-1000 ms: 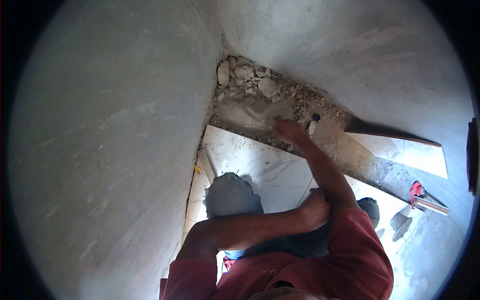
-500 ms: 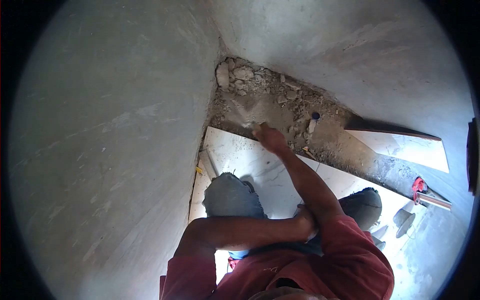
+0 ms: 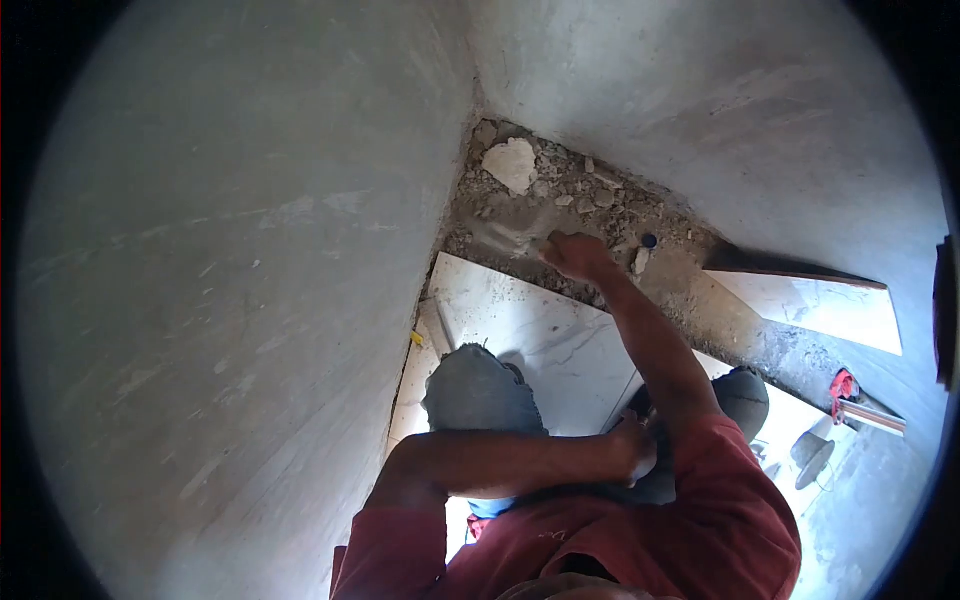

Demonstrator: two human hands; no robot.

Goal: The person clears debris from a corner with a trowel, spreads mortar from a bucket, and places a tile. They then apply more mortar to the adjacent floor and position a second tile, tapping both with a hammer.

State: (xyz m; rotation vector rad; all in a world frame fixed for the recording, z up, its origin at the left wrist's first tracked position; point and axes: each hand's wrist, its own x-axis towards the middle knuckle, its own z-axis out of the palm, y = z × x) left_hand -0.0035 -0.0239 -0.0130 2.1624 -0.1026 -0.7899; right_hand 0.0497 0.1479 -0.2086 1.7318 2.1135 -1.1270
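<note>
My right hand (image 3: 575, 255) is closed around the handle of what looks like a trowel (image 3: 510, 238). The blade is smeared by motion, low over the loose dirt (image 3: 510, 215) just beyond the tile edge. A large pale chunk of rubble (image 3: 511, 165) lies past the blade, towards the corner. My left hand (image 3: 632, 452) is closed and tucked under my right arm near the elbow; a dark shape shows just above it, and whatever it may hold is hidden. Under and before my knees lies a white veined floor tile (image 3: 530, 310).
Walls meet at the corner, with the left wall (image 3: 250, 250) close by. A cut tile piece (image 3: 820, 305) leans at the right wall. Small stones and a blue cap (image 3: 649, 241) lie in the dirt strip. A red item (image 3: 843, 388) and a grey round object (image 3: 812, 458) sit right.
The view has shifted, moving the scene rightward. A pale slab near the corner appears to have tipped and shows a broad face. My right hand still works the blurred blade over the dirt.
</note>
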